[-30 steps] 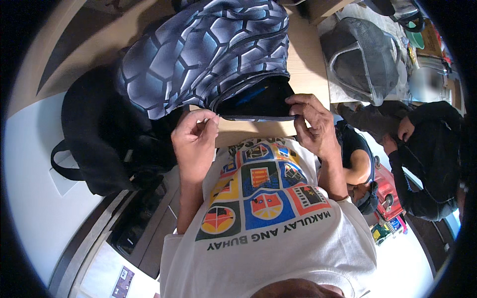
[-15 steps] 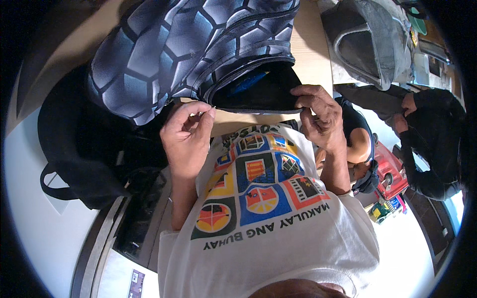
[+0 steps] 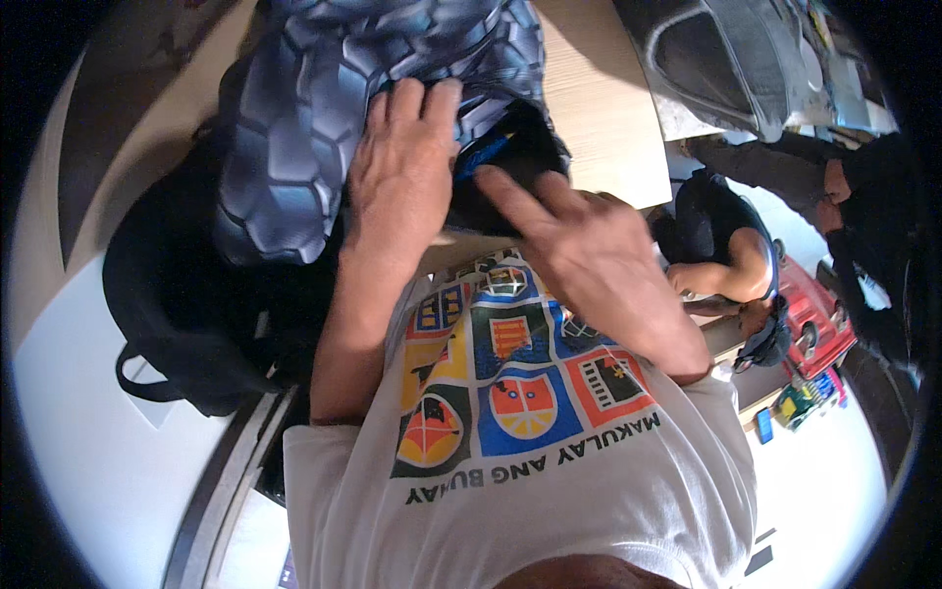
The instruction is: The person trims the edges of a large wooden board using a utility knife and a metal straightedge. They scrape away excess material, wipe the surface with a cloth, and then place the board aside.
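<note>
A grey-blue backpack (image 3: pixel 294 128) with a hexagon pattern lies on the wooden table in front of me. Its zipped pocket gapes at the near side, showing a black lining (image 3: pixel 530 147). Inside that pocket sits something shiny and blue (image 3: pixel 483 154), too little of it visible to name. My left hand (image 3: pixel 404 172) presses on the backpack beside the pocket mouth, fingers straight and holding nothing. At the opening's right part, my right hand (image 3: pixel 594 245) reaches in with index and middle fingers stretched out. Its other fingers are partly hidden.
Pale wooden table (image 3: pixel 599 108) extends right of the backpack. A black bag (image 3: pixel 177 314) hangs at the left. Beyond the table on the right are a grey bag (image 3: pixel 726 59), a seated person (image 3: pixel 731 236), another person in black (image 3: pixel 878 216) and a red object (image 3: pixel 819 314).
Both hands have let go of the pocket's edge. My left hand has moved up onto the backpack; my right has swung inward over the opening. The view has shifted slightly.
</note>
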A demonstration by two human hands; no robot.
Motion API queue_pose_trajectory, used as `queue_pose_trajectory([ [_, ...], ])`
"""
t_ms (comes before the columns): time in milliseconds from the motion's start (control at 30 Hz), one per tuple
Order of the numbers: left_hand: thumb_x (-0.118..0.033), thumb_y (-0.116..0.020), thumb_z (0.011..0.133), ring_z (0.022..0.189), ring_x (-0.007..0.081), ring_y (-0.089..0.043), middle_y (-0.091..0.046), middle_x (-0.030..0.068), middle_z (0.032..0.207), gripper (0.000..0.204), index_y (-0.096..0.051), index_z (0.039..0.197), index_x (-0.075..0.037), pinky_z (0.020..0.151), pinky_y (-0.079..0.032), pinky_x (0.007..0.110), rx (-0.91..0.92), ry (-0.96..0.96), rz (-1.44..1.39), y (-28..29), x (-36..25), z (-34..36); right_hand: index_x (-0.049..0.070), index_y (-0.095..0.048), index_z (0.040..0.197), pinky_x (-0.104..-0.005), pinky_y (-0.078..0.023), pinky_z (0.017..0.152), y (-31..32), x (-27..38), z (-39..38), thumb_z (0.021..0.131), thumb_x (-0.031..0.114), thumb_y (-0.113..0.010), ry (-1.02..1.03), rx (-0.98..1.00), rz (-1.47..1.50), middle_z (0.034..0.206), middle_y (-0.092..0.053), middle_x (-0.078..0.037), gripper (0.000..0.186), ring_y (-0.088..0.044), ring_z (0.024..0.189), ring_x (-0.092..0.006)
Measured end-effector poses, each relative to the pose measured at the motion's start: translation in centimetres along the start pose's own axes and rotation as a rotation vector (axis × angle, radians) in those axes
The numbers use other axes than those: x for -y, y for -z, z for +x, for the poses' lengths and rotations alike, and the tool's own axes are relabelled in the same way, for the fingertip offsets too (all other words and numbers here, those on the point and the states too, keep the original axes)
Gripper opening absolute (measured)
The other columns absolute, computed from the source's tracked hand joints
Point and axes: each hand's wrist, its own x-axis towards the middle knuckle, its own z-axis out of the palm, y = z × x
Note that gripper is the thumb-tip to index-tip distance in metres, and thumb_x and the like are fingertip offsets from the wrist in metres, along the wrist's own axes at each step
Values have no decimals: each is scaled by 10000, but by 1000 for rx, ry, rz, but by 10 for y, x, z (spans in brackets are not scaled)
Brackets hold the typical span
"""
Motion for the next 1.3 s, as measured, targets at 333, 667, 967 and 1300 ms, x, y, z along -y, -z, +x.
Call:
queue_pose_trajectory([
  [333, 9, -642, 848, 980, 346, -659, -645, 146, 1019, 214, -649, 1057, -33, 840, -556, 433, -58, -56, 32, -8, -4, 7, 5, -739, 1061, -363, -549, 692, -23, -30, -34, 779, 69, -691, -6, -18, 80, 927, -527, -107, 293, -649, 785, -251],
  [667, 29, -629, 846, 976, 391, -647, -632, 172, 1019, 204, -637, 1044, -18, 835, -539, 470, -52, -12, -158, -2, 0, 0, 52, -735, 884, -352, -495, 800, 19, -6, 17, 861, 276, -719, 51, -56, -93, 852, -692, -90, 226, -680, 873, -246],
  [967, 31, -691, 781, 976, 418, -643, -662, 186, 1029, 269, -657, 1044, -15, 846, -527, 466, -163, 49, -224, -15, 8, 10, 141, -778, 980, -407, -350, 1043, -46, 4, 53, 903, 223, -605, 159, 193, -534, 1008, -755, -89, 206, -665, 1078, -249],
  [1300, 3, -711, 800, 984, 413, -649, -667, 183, 1039, 267, -654, 1061, -7, 849, -528, 456, -150, 44, -332, -9, 14, 3, 32, -735, 976, -453, -450, 1022, -28, 0, 7, 791, 78, -651, 250, -85, -52, 869, -709, -129, 208, -692, 937, -273],
])
